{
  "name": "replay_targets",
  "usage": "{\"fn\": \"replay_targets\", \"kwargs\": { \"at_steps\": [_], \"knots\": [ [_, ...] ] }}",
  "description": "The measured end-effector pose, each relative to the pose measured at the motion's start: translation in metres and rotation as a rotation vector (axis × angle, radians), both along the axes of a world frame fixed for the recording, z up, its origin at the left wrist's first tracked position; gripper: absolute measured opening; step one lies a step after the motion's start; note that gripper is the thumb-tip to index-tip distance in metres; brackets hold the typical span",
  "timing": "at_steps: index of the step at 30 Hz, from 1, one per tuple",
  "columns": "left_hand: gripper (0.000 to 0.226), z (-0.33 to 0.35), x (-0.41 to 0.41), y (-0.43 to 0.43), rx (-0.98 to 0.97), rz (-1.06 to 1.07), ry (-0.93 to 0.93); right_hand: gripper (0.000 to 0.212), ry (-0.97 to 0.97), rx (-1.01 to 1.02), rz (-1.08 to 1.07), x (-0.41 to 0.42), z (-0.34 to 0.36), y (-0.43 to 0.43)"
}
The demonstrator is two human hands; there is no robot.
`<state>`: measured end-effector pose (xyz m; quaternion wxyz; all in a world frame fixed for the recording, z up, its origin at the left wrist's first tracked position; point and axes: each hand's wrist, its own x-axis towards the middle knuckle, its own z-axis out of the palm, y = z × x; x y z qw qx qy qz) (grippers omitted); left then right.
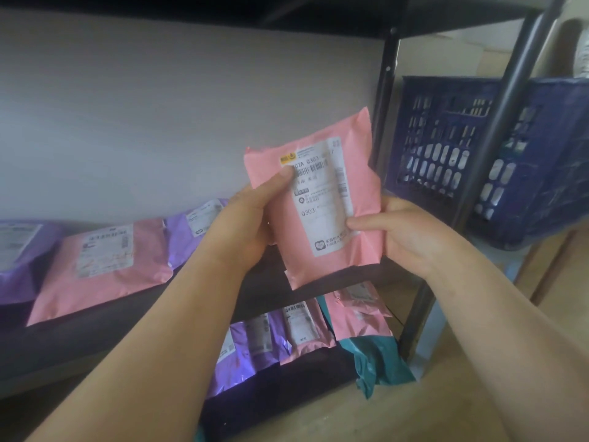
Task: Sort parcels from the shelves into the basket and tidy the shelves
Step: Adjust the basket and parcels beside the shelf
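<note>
parcel (pixel 318 202): pink, held upright in both your hands, in front of the shelf (pixel 95 342) and raised above its board. the label faces you and reads q303.

left hand (pixel 245 228): grips the parcel's left edge, thumb pressed on the label's top left corner, fingers behind.

right hand (pixel 404 240): pinches the lower right edge, thumb on the label's bottom corner, fingers curled behind.

basket (pixel 446 145): blue, slotted walls, off to your right behind the dark shelf post (pixel 500 122). it is apart from the parcel. what is inside it cannot be told.

on the shelf, left of your hands: a flat pink parcel (pixel 102 272) lies label up. a purple parcel (pixel 188 231) sits just beside it on the right, and another purple one (pixel 16 250) on the left at the frame edge.

lower shelf (pixel 318 360): a row of purple and pink parcels, overlapping. a teal parcel (pixel 376 358) at the right end lies partly under a pink one (pixel 360 317) and sticks out past the shelf's front edge.
</note>
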<state>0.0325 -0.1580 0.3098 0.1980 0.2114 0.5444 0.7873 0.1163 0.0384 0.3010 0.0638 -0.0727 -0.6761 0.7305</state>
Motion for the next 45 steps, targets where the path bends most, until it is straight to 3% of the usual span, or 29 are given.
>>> {"fn": "replay_targets", "kwargs": {
  "at_steps": [5, 11, 18, 21, 26, 30, 32, 36, 41, 45],
  "knots": [
    [0.017, -0.002, 0.003, 0.002, -0.048, 0.051, -0.023, 0.053, 0.112, -0.009, -0.061, 0.004, 0.007, -0.003],
    [0.017, -0.005, 0.008, 0.005, -0.055, 0.0, -0.022, 0.023, 0.142, -0.079, -0.221, 0.009, 0.012, 0.0],
    [0.026, -0.003, 0.007, 0.009, -0.058, 0.032, -0.041, 0.015, 0.083, -0.212, -0.241, 0.002, 0.01, -0.005],
    [0.025, -0.005, 0.005, 0.009, -0.056, 0.069, -0.072, 0.02, 0.061, -0.186, -0.19, 0.002, 0.009, -0.001],
    [0.028, -0.006, -0.007, 0.003, -0.059, 0.298, -0.127, 0.051, -0.049, 0.071, 0.008, 0.009, 0.002, 0.016],
    [0.026, -0.009, -0.012, 0.007, -0.095, 0.458, -0.089, 0.057, -0.106, 0.005, 0.104, 0.013, -0.005, 0.018],
    [0.031, -0.011, -0.013, 0.018, -0.135, 0.473, -0.076, 0.054, -0.094, -0.017, 0.048, 0.012, -0.005, 0.016],
    [0.063, -0.016, -0.014, 0.041, -0.164, 0.355, -0.078, 0.051, -0.077, -0.028, -0.192, 0.007, -0.008, 0.02],
    [0.018, -0.031, -0.01, 0.069, -0.459, 0.241, 0.172, 0.052, -0.004, -0.054, -0.547, -0.005, -0.01, 0.034],
    [0.033, -0.041, -0.017, 0.077, -0.729, 0.439, 0.546, 0.048, -0.016, -0.009, -0.669, -0.02, -0.015, 0.046]
  ]
}}
